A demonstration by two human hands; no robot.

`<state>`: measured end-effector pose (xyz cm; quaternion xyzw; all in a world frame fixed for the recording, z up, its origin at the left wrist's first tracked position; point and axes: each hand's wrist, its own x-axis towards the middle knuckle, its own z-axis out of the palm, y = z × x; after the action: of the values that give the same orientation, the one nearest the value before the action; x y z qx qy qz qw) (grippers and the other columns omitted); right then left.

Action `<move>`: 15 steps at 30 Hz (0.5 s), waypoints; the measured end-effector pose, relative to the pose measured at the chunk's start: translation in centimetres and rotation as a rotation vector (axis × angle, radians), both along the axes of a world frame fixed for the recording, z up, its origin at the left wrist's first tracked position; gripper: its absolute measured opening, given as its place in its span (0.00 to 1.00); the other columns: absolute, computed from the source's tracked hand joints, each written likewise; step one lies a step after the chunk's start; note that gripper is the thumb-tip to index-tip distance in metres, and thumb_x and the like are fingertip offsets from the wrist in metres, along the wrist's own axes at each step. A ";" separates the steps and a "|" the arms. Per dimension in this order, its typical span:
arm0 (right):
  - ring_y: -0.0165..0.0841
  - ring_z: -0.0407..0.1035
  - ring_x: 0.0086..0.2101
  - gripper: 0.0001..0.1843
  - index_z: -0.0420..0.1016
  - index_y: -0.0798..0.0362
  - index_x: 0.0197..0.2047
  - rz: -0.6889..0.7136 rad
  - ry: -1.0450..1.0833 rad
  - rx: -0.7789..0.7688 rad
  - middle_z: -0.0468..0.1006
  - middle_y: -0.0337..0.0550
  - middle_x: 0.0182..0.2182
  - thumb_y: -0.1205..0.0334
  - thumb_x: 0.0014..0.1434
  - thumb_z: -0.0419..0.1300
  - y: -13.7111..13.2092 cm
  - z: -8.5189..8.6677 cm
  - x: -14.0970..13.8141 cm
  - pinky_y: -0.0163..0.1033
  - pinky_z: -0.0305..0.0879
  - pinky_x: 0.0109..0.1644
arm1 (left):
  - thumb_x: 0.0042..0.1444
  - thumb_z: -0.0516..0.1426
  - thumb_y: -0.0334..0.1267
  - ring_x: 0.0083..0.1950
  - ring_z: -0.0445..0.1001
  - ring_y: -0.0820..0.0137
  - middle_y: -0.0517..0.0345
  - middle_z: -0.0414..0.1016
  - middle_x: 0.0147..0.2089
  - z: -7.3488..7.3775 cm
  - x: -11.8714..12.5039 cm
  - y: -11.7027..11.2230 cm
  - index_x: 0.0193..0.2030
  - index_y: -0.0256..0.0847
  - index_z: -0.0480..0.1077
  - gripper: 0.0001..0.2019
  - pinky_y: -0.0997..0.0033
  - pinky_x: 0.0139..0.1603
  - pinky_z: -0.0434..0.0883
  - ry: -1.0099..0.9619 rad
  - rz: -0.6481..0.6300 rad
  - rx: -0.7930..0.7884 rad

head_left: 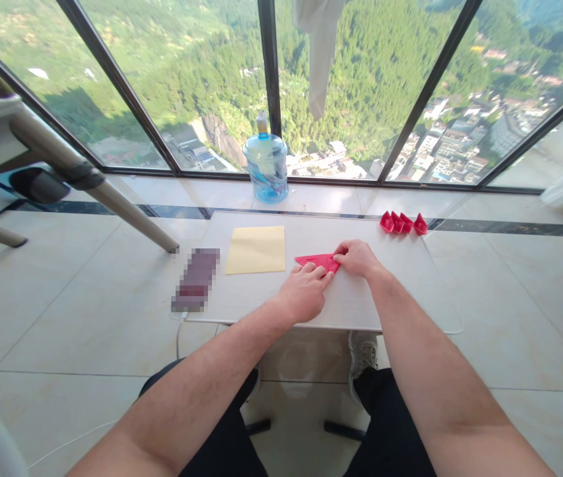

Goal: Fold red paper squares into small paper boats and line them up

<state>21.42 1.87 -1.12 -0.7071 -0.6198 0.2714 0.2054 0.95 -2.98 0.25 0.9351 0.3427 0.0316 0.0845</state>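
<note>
A partly folded red paper (314, 260) lies flat on the small white table (341, 305). My left hand (304, 291) rests on its near edge, fingers curled and pressing it down. Fingers pinched, my right hand (358, 257) holds the paper's right end against the table. A stack of yellow paper sheets (256, 249) lies to the left of the hands. Several finished red paper boats (403, 223) stand in a row at the table's far right corner.
A blurred-out dark phone (196, 279) lies at the table's left edge with a cable hanging from it. A blue water jug (266, 164) stands on the window ledge behind. A slanted metal leg (107, 192) crosses at left. My knees and shoes are below the table.
</note>
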 end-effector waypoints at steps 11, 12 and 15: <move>0.30 0.73 0.30 0.05 0.81 0.51 0.30 -0.004 -0.023 0.008 0.82 0.38 0.28 0.66 0.50 0.63 0.0 0.0 0.0 0.32 0.64 0.35 | 0.60 0.48 0.35 0.57 0.64 0.55 0.46 0.71 0.57 0.0 0.1 0.0 0.69 0.40 0.61 0.29 0.51 0.56 0.62 0.002 0.004 0.008; 0.30 0.73 0.31 0.05 0.81 0.51 0.30 -0.004 -0.023 0.009 0.82 0.38 0.28 0.66 0.50 0.63 0.0 -0.1 0.0 0.32 0.64 0.35 | 0.60 0.48 0.35 0.56 0.64 0.55 0.46 0.71 0.57 0.0 0.1 0.0 0.69 0.40 0.61 0.29 0.51 0.56 0.62 0.001 0.003 0.009; 0.30 0.73 0.30 0.05 0.81 0.51 0.31 -0.003 -0.020 0.001 0.82 0.38 0.28 0.66 0.51 0.63 0.0 0.0 -0.1 0.32 0.64 0.35 | 0.60 0.48 0.35 0.56 0.64 0.55 0.47 0.71 0.59 0.1 0.1 -0.1 0.70 0.41 0.60 0.29 0.52 0.56 0.62 0.009 0.010 0.011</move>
<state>21.36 1.83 -1.11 -0.7107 -0.6209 0.2635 0.2000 1.08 -3.05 0.37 0.9340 0.3474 0.0297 0.0778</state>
